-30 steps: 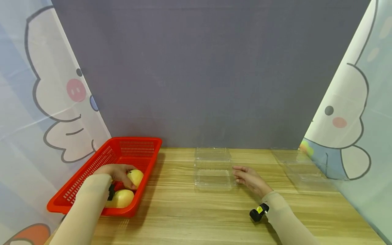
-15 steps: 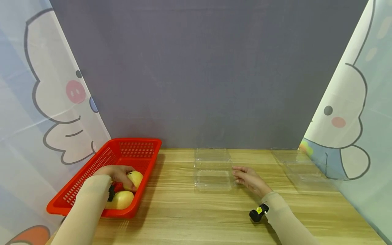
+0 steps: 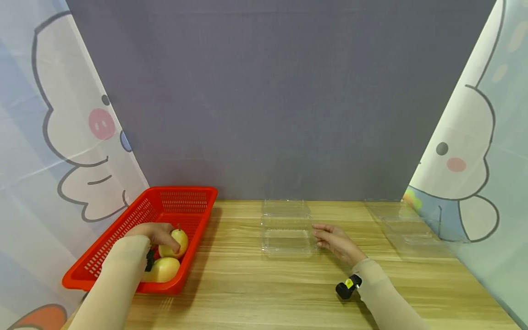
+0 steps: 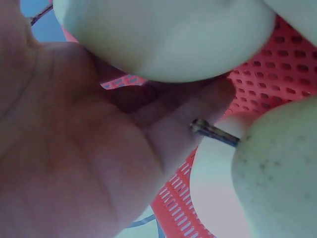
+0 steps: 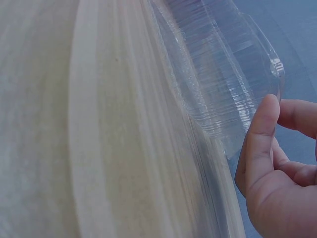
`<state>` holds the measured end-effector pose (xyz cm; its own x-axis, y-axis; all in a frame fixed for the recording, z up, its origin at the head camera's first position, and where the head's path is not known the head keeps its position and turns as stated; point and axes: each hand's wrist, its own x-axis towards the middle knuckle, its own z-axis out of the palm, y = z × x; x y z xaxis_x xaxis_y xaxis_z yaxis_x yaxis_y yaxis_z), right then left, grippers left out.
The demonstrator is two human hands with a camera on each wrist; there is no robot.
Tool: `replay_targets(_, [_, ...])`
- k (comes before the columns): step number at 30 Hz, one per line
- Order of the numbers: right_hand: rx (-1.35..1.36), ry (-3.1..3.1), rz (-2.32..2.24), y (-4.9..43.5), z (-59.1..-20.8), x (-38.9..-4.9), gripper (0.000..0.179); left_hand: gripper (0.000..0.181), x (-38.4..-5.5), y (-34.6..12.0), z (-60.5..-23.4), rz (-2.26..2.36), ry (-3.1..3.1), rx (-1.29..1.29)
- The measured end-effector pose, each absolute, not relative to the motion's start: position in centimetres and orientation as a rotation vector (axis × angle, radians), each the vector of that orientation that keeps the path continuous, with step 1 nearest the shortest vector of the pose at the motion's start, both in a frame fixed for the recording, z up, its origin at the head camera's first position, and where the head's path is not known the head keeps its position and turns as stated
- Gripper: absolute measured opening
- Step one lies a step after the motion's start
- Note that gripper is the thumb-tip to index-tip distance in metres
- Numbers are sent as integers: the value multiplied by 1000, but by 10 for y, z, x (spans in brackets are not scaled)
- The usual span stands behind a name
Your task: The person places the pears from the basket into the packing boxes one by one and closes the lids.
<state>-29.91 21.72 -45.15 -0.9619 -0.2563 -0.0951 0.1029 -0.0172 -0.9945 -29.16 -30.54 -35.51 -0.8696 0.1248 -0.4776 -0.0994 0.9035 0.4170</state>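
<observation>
No lettering, brand or number is standing out readably in any of the views. In the lower right of the head view, a small yellow patch (image 3: 349,283) is showing on the black wrist device (image 3: 344,290); any marking on it is staying too small to read.
</observation>
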Motion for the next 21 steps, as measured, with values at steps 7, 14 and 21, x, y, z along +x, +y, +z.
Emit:
replay_targets(7, [-135, 2020, -2061, 216, -451, -299, 53, 81, -293, -305, -357, 657, 2531, -5])
replay_targets(14, [-141, 2011, -2071, 215, -451, -300, 50, 69, -293, -303, -356, 678, 2528, -21])
replay_targets(21, [-142, 2008, -2072, 216, -451, -300, 51, 73, -293, -302, -355, 688, 2523, -27])
